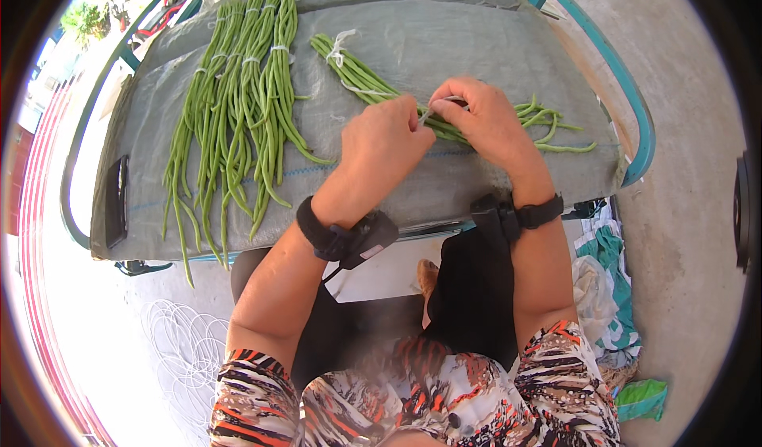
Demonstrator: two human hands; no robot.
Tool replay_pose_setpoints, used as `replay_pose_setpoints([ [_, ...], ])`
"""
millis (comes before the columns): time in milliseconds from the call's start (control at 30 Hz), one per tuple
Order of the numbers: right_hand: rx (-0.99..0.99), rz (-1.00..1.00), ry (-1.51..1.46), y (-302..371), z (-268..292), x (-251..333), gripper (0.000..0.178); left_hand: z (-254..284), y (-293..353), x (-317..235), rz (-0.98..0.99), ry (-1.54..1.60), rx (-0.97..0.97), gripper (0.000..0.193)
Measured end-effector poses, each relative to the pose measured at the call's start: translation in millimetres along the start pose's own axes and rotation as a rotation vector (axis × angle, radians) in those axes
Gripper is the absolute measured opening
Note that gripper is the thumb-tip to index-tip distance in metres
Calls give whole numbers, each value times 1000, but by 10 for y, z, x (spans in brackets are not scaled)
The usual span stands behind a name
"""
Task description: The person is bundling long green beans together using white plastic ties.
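A bundle of long green beans (357, 70) lies slantwise on the grey cloth, under both hands. A white tie (340, 50) is knotted near its upper left end. My left hand (386, 139) is closed, its thumb and forefinger pinching a thin white strip (425, 117) above the beans' middle. The fingers of my right hand (488, 122) pinch the same strip just to the right. Something small and dark shows by the right fingertips; I cannot make it out. Left of these lie several tied bunches of long beans (238, 106), side by side.
Grey woven cloth (444, 38) covers the cart's top, with a teal metal rail (615, 70) round its edge. Loops of white cord (184, 352) lie on the floor at left. Crumpled teal and white sacks (607, 288) lie below right.
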State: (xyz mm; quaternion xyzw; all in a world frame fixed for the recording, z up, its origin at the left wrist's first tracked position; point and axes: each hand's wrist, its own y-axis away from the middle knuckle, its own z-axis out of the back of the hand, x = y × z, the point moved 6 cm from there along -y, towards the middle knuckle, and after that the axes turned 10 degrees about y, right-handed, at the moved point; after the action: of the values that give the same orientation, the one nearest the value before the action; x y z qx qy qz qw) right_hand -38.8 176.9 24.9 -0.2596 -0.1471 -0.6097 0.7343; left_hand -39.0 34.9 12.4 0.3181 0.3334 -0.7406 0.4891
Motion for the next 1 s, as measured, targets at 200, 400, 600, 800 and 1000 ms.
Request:
replay_pose_setpoints([
  [200, -40, -100, 40, -20, 3, -71, 23, -58, 14, -21, -4, -39, 81, 19],
  [400, -137, -166, 134, -75, -57, -58, 21, -128, 59, -72, -55, -80, 107, 18],
  [600, -138, -233, 127, -140, -109, -124, 22, -152, 78, -147, -220, -127, 92, 15],
  [800, -154, -201, 122, -193, -181, -137, 22, -115, 71, -82, -163, 0, 114, 21],
  [1000, -191, -206, -25, -190, -176, -146, 22, -102, 77, 39, -24, 10, 30, 22],
])
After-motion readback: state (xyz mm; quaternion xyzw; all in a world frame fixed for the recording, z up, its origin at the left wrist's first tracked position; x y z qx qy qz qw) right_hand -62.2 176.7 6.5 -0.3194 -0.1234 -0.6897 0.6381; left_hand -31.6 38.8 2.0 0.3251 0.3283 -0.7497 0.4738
